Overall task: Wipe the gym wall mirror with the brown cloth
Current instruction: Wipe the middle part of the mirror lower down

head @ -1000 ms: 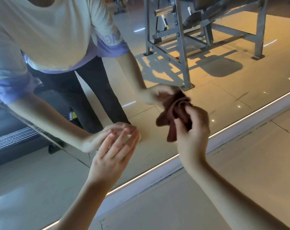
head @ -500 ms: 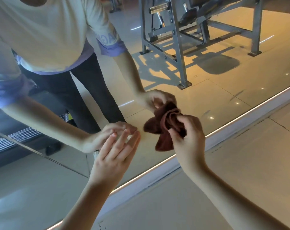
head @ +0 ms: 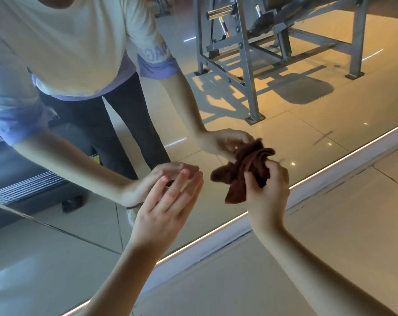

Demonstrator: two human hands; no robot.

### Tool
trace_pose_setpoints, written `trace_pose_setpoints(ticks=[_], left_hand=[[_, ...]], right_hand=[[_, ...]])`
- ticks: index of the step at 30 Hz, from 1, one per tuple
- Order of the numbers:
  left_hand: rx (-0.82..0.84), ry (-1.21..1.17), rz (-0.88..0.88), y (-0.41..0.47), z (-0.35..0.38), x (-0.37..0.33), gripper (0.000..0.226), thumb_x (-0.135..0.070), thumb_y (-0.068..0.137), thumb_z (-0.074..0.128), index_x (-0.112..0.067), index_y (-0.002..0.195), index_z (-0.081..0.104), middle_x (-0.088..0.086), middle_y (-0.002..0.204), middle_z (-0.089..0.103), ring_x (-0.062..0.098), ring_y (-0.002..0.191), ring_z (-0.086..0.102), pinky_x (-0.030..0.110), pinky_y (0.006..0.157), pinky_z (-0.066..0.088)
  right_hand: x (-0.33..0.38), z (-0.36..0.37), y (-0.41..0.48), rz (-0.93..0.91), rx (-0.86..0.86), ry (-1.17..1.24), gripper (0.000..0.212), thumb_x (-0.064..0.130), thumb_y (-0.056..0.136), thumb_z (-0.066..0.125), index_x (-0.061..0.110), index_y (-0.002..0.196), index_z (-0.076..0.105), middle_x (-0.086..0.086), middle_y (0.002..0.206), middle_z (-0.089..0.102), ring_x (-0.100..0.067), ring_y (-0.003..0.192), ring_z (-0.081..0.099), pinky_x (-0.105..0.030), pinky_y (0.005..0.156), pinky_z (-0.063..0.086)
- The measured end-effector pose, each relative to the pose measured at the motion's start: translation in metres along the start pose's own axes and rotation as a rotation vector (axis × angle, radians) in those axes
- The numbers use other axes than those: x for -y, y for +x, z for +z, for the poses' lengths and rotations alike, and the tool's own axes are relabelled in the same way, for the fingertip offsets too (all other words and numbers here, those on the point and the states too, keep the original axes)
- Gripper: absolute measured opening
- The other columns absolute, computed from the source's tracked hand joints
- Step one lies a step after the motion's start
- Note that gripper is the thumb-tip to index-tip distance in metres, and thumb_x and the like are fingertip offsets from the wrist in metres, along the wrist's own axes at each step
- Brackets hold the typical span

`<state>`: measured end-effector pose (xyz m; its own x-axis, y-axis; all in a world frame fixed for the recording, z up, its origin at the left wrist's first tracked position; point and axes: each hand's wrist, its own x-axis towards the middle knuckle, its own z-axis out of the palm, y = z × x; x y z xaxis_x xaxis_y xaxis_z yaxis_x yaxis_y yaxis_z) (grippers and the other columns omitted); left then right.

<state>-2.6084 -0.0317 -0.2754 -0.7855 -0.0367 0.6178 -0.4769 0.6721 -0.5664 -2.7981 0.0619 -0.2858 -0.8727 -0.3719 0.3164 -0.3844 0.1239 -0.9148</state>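
Head view

1. The gym wall mirror (head: 307,115) fills the upper and left parts of the frame. Its lower edge runs diagonally from the lower left to the right edge, bordered by a lit line and a white base strip (head: 344,165). The tiled floor (head: 330,236) occupies the lower right.

2. The right hand (head: 266,192) is right of centre. Its fingers are curled round the brown cloth (head: 239,174), which it grips as a crumpled bunch. Loose folds stick out to the left of the fingers and below them.

3. The brown cloth is just right of centre, above the base strip and at the mirror surface. Its upper folds merge with their own reflection, so the exact line of contact with the glass cannot be told.

4. The left hand (head: 166,206) is just left of centre and holds nothing. Its fingers (head: 182,188) are straight and slightly spread, pointing up and right toward the glass. The fingertips overlap their reflection; whether they touch the mirror cannot be told.

5. The 2 hands are near each other but apart, with the cloth's left folds between them.

6. The mirror reflects the person's pale shirt with purple sleeve trim (head: 68,42) in the upper left, and a grey steel gym machine frame (head: 246,65) in the upper right.
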Motion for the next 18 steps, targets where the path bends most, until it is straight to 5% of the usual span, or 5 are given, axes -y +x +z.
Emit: trace_pose_setpoints(ticks=[4, 9, 15, 18], left_hand=[[0.006, 0.006, -0.002, 0.003, -0.002, 0.000, 0.043, -0.005, 0.100, 0.043, -0.010, 0.143, 0.047, 0.004, 0.147, 0.043, 0.026, 0.141, 0.029, 0.042, 0.120, 0.018], [0.026, -0.010, -0.006, 0.004, -0.005, 0.000, 0.039, -0.002, 0.102, 0.040, -0.009, 0.139, 0.051, 0.006, 0.145, 0.044, 0.027, 0.133, 0.041, 0.043, 0.118, 0.020], [0.035, 0.008, -0.012, 0.008, -0.007, -0.003, 0.041, -0.003, 0.097, 0.044, -0.009, 0.138, 0.051, 0.005, 0.145, 0.043, 0.027, 0.138, 0.034, 0.043, 0.119, 0.018], [0.059, 0.015, -0.016, 0.007, -0.008, -0.003, 0.043, -0.002, 0.096, 0.045, -0.008, 0.139, 0.050, 0.006, 0.147, 0.042, 0.027, 0.141, 0.026, 0.043, 0.121, 0.014]], right_hand=[[0.006, -0.006, -0.003, -0.461, 0.135, -0.037, 0.036, 0.004, 0.081, 0.068, 0.015, 0.114, 0.056, -0.013, 0.111, 0.056, -0.021, 0.101, 0.058, -0.015, 0.086, 0.045], [0.017, -0.008, 0.019, -0.300, -0.025, 0.017, 0.034, 0.008, 0.081, 0.064, 0.003, 0.114, 0.063, -0.018, 0.111, 0.059, -0.027, 0.102, 0.055, -0.009, 0.088, 0.037], [0.026, -0.012, 0.019, -0.705, 0.096, -0.138, 0.035, 0.016, 0.088, 0.059, 0.019, 0.122, 0.057, -0.008, 0.114, 0.054, -0.035, 0.097, 0.059, -0.026, 0.079, 0.043], [0.021, -0.016, 0.035, -0.443, -0.043, -0.062, 0.036, 0.011, 0.086, 0.062, 0.010, 0.122, 0.065, -0.014, 0.116, 0.058, -0.038, 0.102, 0.059, -0.024, 0.083, 0.041]])
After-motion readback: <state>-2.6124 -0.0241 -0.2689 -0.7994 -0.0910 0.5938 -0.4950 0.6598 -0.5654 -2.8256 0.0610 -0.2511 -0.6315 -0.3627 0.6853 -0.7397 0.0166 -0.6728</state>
